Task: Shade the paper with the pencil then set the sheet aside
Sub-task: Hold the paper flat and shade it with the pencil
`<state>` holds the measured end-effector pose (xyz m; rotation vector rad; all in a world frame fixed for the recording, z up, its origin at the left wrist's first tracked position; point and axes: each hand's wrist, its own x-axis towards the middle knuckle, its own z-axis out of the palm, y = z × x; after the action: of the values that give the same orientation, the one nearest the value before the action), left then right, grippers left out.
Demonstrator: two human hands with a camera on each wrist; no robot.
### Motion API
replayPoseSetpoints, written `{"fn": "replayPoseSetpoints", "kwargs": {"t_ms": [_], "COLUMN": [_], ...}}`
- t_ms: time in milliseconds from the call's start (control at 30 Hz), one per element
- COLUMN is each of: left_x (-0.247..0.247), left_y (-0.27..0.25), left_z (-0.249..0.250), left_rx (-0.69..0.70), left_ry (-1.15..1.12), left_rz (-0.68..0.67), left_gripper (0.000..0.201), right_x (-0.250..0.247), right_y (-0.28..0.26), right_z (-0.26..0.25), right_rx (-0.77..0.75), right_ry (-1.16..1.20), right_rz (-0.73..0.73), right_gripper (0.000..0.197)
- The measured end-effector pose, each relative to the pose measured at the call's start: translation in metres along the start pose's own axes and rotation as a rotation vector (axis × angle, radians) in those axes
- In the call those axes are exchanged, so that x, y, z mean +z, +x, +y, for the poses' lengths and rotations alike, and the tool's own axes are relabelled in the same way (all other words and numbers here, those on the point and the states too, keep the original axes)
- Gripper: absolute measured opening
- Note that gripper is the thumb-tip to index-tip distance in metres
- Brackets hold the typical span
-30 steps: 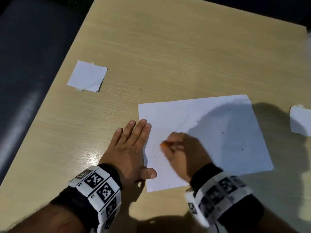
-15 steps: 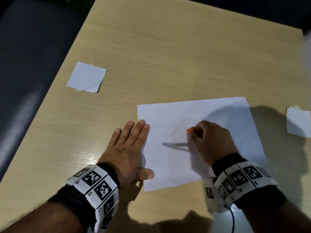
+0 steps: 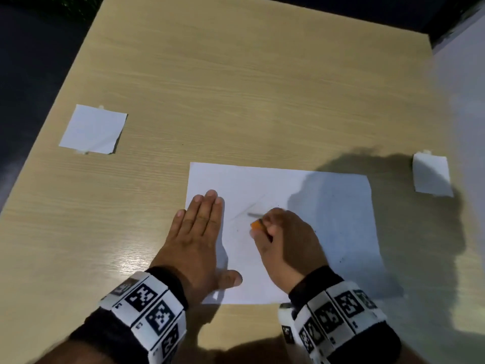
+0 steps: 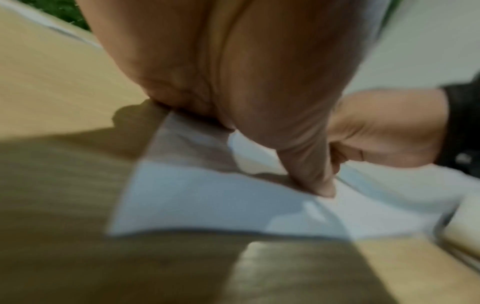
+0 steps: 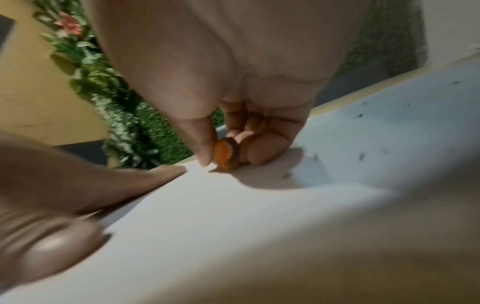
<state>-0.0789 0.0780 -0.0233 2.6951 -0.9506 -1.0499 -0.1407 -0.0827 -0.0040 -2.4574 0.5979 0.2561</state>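
A white sheet of paper point(image 3: 328, 206) lies flat on the wooden table point(image 3: 236, 88), with faint grey pencil strokes near its left middle. My left hand point(image 3: 199, 232) lies flat with straight fingers on the sheet's left edge, thumb point(image 4: 311, 174) pressing the paper point(image 4: 207, 195). My right hand point(image 3: 283, 240) grips a short pencil point(image 3: 256, 225) with an orange end, held low against the sheet. In the right wrist view thumb and fingers pinch the orange pencil end point(image 5: 226, 156) just above the paper point(image 5: 259, 216). The pencil tip is hidden by the hand.
A small white paper square point(image 3: 93, 130) is taped at the table's left, another point(image 3: 431, 176) at the right. Dark floor lies beyond the table's left edge, a pale wall point(image 3: 464, 101) at the right. Green foliage point(image 5: 124, 107) shows behind the table.
My right hand with the pencil has swung across the sheet, right and then back left toward the left hand. The left hand stays flat on the paper edge. The head view shifted.
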Motion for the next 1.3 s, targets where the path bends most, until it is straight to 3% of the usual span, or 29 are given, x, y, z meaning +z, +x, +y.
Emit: {"fn": "replayPoseSetpoints", "kwargs": {"t_ms": [67, 133, 300, 367, 467, 533, 567, 700, 767, 933, 1100, 1200, 1300], "left_x": [0.005, 0.008, 0.012, 0.017, 0.015, 0.016, 0.016, 0.022, 0.023, 0.022, 0.016, 0.007, -0.002], "left_y": [0.002, 0.001, 0.001, 0.001, 0.002, 0.002, 0.002, 0.002, 0.003, 0.003, 0.000, -0.003, -0.005], "left_z": [-0.005, -0.009, -0.013, -0.015, -0.013, -0.012, -0.012, -0.013, -0.012, -0.012, -0.008, -0.002, 0.003], "left_rx": [0.013, 0.035, 0.120, 0.125, 0.107, 0.098, 0.104, 0.109, 0.106, 0.103, 0.084, -0.008, -0.109], "left_ry": [-0.003, -0.029, -0.068, -0.028, -0.004, -0.034, -0.050, -0.022, -0.041, -0.072, -0.050, -0.028, 0.011], "left_rz": [0.024, 0.040, 0.136, 0.153, 0.188, 0.189, 0.188, 0.186, 0.223, 0.207, 0.164, 0.086, 0.020], "left_gripper": [0.124, 0.124, 0.119, 0.121, 0.120, 0.121, 0.120, 0.116, 0.117, 0.120, 0.119, 0.128, 0.133], "right_x": [0.007, 0.007, -0.037, -0.040, -0.011, 0.006, 0.006, -0.030, -0.038, -0.008, -0.039, -0.031, 0.004], "right_y": [-0.013, -0.013, 0.035, 0.038, 0.020, 0.004, 0.005, 0.041, 0.046, 0.021, 0.047, 0.041, 0.016], "right_z": [-0.011, -0.012, 0.032, 0.035, 0.006, -0.013, -0.011, 0.032, 0.043, 0.014, 0.037, 0.020, -0.019], "right_rx": [-0.111, -0.132, 0.140, 0.166, 0.005, -0.132, -0.155, 0.079, 0.111, -0.155, 0.112, 0.019, -0.183], "right_ry": [0.007, 0.005, -0.130, -0.130, 0.046, -0.008, -0.023, -0.097, -0.148, -0.109, -0.149, -0.126, -0.029], "right_rz": [-0.110, -0.131, 0.053, 0.084, -0.040, -0.177, -0.159, 0.049, 0.107, -0.032, 0.050, 0.030, -0.141], "right_gripper": [0.024, 0.021, 0.022, 0.021, 0.017, 0.018, 0.019, 0.026, 0.026, 0.023, 0.025, 0.025, 0.020]}}
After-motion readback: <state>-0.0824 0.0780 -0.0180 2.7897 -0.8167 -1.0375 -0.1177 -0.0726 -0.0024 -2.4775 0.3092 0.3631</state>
